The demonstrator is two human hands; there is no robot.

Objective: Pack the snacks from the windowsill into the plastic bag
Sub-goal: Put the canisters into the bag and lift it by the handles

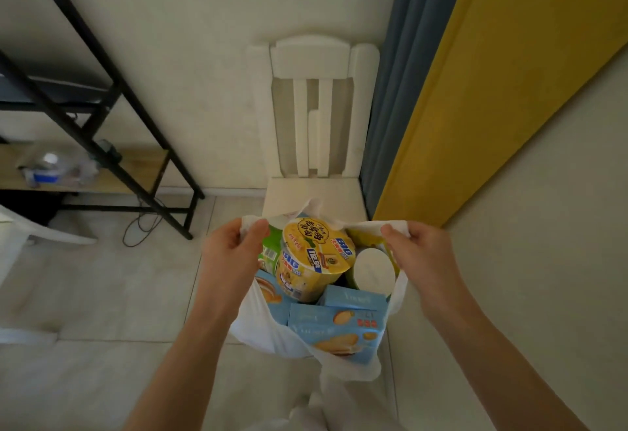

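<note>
Hands: left hand (234, 250) and right hand (423, 254) each pinched a handle of the plastic bag (258, 325) | bag held open in front of chair (316, 107), holding noodle cup (312, 257) and biscuit boxes (339, 325) | windowsill unseen; packing looked nearly done.

Tiled floor (102, 294): white chair (312, 192), black rack (170, 189), cable (137, 226).

White slatted wooden chair (316, 107) set against the cream wall (204, 56) at twelve o'clock, blue curtain (396, 73) and yellow panel (492, 73) seen at two o'clock, black metal shelving rack (85, 40) at ten o'clock, black cable (142, 223) trailed over pale tiled floor (102, 294) at nine o'clock.
</note>
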